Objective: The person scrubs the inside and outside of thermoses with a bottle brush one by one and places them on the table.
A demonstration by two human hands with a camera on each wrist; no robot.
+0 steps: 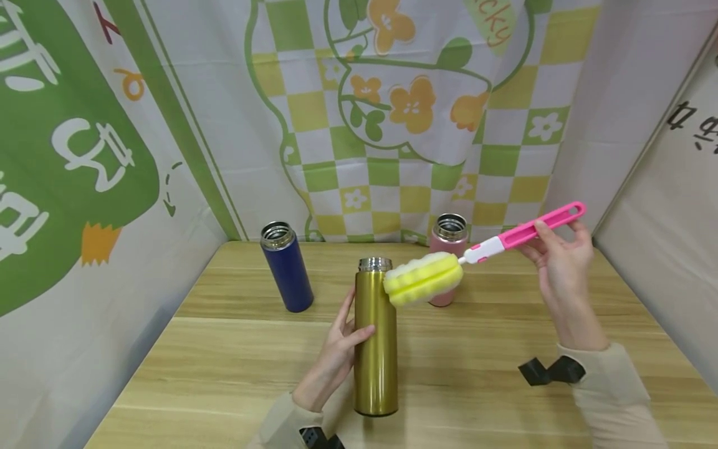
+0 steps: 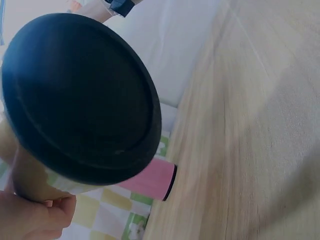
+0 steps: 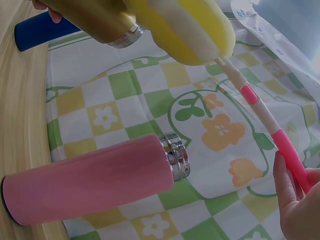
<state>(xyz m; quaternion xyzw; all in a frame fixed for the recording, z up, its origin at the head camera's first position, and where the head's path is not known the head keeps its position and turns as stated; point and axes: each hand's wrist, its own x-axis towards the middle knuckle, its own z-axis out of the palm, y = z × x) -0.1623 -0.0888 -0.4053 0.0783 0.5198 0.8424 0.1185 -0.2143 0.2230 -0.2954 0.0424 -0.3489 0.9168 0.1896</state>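
Observation:
My left hand [image 1: 340, 343] grips a gold thermos bottle [image 1: 376, 349] around its side, thumb across the front. The bottle is lidless with a steel neck, and its dark base [image 2: 82, 100] faces the left wrist camera, lifted off the table. By its pink handle, my right hand [image 1: 563, 265] holds a bottle brush [image 1: 485, 249], tilted with its head down to the left. The yellow and white sponge head [image 1: 423, 280] overlaps the gold bottle's upper side in the head view. In the right wrist view, the sponge appears close beside the steel mouth [image 3: 127, 37].
A blue bottle [image 1: 287, 268] stands uncapped at the back left of the wooden table [image 1: 224, 368]. Behind the sponge, a pink bottle [image 3: 95, 182] stands uncapped, partly hidden in the head view. Patterned cloth [image 1: 415, 187] hangs along the table's far edge, with printed side panels left and right.

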